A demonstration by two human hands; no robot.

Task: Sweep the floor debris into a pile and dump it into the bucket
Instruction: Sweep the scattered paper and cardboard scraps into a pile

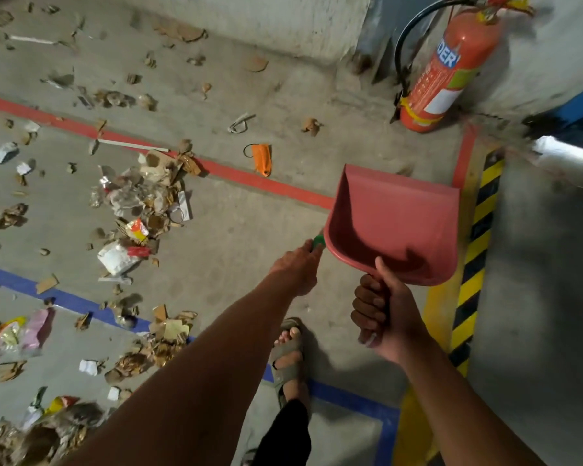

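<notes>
Early stage. Right hand (382,317) fingers wrapped round empty dustpan (394,227) handle; left hand (298,267) grips green broom handle (318,242). Debris (142,203) scattered across floor (249,247), unpiled. Bucket unseen.

Dim, flat indoor light falls over a concrete floor (243,237), with the only strong brightness a blown-out white patch (566,156) at the right edge. A dark shadow lies inside the dustpan (394,223), cast by the right hand (381,311) gripping its handle; softer shadows trail the debris (142,196) and the sandalled foot (288,354). Wide-angle distortion bends the floor lines and tilts the extinguisher (448,68). Corners smear with motion blur, worst at upper right and lower left; detail is soft throughout.
</notes>
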